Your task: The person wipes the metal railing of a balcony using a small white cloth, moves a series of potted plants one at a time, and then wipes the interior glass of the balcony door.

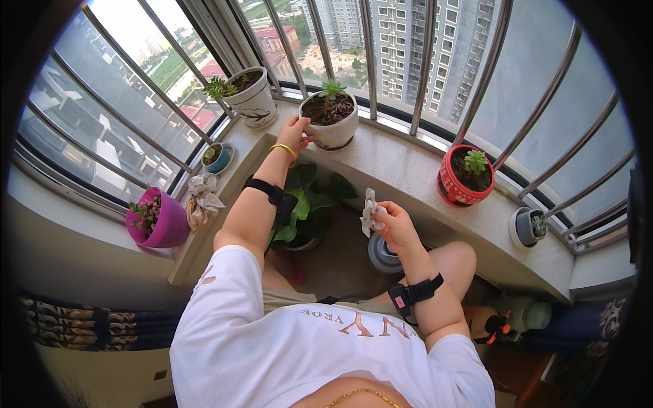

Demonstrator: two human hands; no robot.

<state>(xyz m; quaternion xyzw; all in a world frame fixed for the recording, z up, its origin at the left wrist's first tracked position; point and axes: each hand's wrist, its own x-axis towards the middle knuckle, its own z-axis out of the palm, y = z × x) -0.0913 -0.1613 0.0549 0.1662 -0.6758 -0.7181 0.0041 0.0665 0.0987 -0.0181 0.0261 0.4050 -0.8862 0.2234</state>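
Observation:
My left hand (297,132) grips the left rim of a white flowerpot (334,133) with a small succulent (332,90) in dark soil; the pot stands on the window ledge. Held off to the right, over the floor, my right hand (398,224) pinches a crumpled white tissue or cloth (369,211) between thumb and fingers. Left of the gripped pot is another white pot (253,102) with a branch drawing. A red patterned pot (466,176) with a succulent stands further right on the ledge.
Metal bars (426,66) line the windows behind the ledge (398,148). On the left are a small teal pot (217,159), crumpled cloths or paper (204,196) and a purple pot (171,222). A grey pot (528,227) is at right. Below are a leafy plant (301,204) and a grey round container (382,255).

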